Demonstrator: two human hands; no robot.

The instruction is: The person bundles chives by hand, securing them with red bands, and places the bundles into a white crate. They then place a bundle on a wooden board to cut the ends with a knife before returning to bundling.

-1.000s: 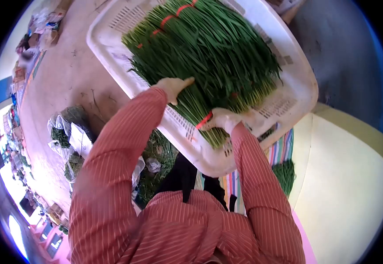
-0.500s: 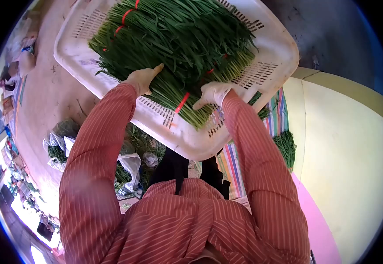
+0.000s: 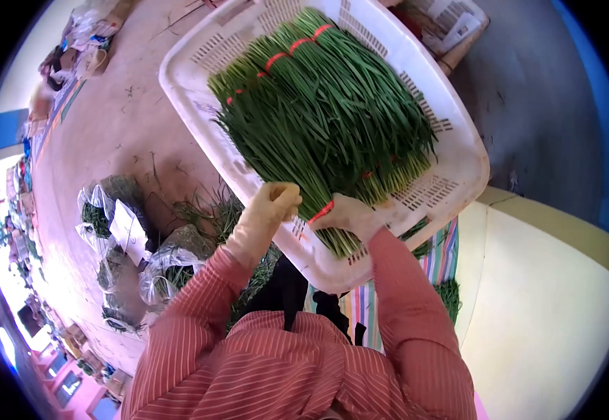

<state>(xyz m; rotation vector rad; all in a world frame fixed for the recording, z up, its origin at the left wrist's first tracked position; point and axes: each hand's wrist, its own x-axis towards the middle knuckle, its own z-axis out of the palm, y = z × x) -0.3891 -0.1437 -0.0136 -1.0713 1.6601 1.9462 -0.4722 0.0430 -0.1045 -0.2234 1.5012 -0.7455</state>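
Bundles of garlic chives (image 3: 332, 105) lie side by side in a white plastic basket (image 3: 182, 80), tied with red bands (image 3: 276, 61). My right hand (image 3: 352, 215), in a pale glove, grips the near chive bundle (image 3: 303, 189) close to its red band and cut stems. My left hand (image 3: 271, 213), gloved too, is closed with curled fingers beside that bundle, over the basket's near rim. Whatever may be inside those fingers is hidden.
Clear plastic bags of greens (image 3: 171, 269) stand on the floor at the left. A striped sheet (image 3: 367, 308) lies below the basket, beside a pale low wall (image 3: 521, 280). Another crate (image 3: 451, 31) is at the top right.
My left hand has come off the chives and curled shut near the basket rim. My right hand stays at the near bundle's banded end. The basket appears lower and further right in view.
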